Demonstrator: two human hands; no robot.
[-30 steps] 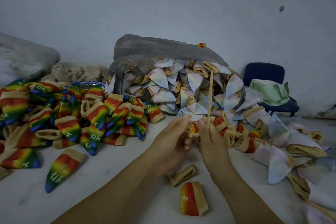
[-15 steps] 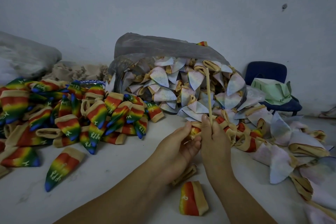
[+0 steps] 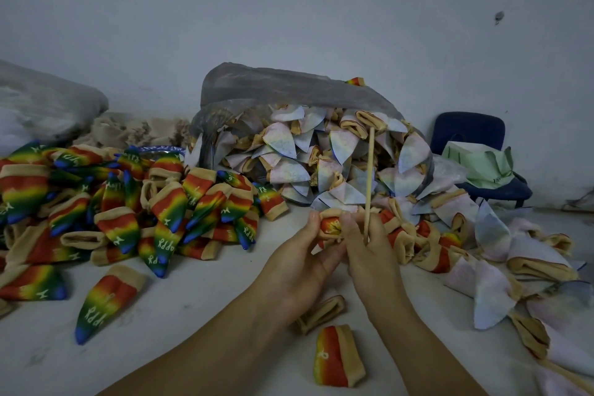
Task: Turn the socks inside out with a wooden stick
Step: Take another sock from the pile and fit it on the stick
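Observation:
A bunched sock (image 3: 330, 226) with a tan cuff and red-orange inside sits between both hands at the centre. My left hand (image 3: 300, 270) grips it from the left and below. My right hand (image 3: 369, 254) pinches the sock's right side and also holds a thin wooden stick (image 3: 369, 177), which stands nearly upright above the fingers. The stick's lower end is hidden behind my right hand.
A heap of rainbow socks (image 3: 128, 202) fills the left. A grey plastic bag (image 3: 276, 90) spills pale inside-out socks (image 3: 305, 157) toward the right. Loose socks (image 3: 336, 355) lie near my forearms. A blue chair (image 3: 475, 135) with green cloth stands at the back right, against the wall.
Both hands have drawn closer together around the sock, and its red inside now shows at the opening. The stick stays upright in my right hand.

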